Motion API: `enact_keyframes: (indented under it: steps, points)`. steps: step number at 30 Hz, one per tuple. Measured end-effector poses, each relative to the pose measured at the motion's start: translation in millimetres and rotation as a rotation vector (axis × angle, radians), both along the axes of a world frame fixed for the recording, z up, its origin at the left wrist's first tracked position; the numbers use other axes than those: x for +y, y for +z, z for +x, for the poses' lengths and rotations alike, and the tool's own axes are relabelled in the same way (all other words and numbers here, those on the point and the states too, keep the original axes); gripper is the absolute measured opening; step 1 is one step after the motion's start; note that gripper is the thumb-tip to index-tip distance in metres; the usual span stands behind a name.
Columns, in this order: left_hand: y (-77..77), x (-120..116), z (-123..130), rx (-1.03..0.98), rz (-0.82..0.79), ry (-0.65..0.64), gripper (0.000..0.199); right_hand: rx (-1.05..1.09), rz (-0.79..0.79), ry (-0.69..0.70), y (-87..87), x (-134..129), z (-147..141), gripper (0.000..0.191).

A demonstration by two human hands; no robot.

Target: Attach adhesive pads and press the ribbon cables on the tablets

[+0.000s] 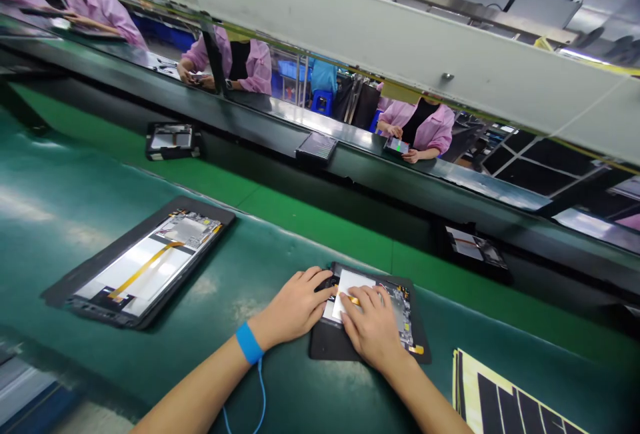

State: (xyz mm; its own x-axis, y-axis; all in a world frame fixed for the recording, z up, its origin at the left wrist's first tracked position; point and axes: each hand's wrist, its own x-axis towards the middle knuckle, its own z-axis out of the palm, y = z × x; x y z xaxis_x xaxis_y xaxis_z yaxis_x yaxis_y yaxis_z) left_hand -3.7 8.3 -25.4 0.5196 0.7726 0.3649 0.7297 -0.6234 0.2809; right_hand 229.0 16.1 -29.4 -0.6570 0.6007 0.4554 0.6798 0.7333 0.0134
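An opened tablet (406, 314) lies on a black pad (333, 347) at the bench's front middle, its circuit board and pale battery parts exposed. My left hand (297, 307), with a blue wrist strap (249, 343) and cord, rests its outstretched fingertips on the tablet's left end. Across the middle, my right hand (373, 324) lies with fingers spread over a white panel (349, 281) and an orange ribbon cable, partly covering both. Whether a small part is under the fingertips is hidden. Farther left, another opened tablet (145, 264) with a long orange ribbon rests on its own black pad.
Yellow-edged sheets with black strips (510, 397) lie at the lower right. Beyond the green bench (260, 241) runs a green conveyor belt (280, 204). Devices in black trays (173, 139) sit along the line. Several people in pink work across it, one holding a lit device (397, 145).
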Motion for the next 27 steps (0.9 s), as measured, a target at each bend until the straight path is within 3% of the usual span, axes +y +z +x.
enact_keyframes:
  steps: [9,17,27]
  points:
    - [0.1,1.4,-0.7,0.037,0.029,-0.003,0.037,-0.026,-0.042,-0.021,0.6,1.5,0.6,0.032]
    - [-1.1,2.7,-6.3,-0.056,-0.019,-0.03,0.035,-0.086,-0.001,-0.062,3.2,1.3,0.0,0.033]
    - [2.6,1.4,-2.1,0.058,0.011,-0.012,0.038,-0.118,0.025,-0.056,5.3,2.2,-1.1,0.033]
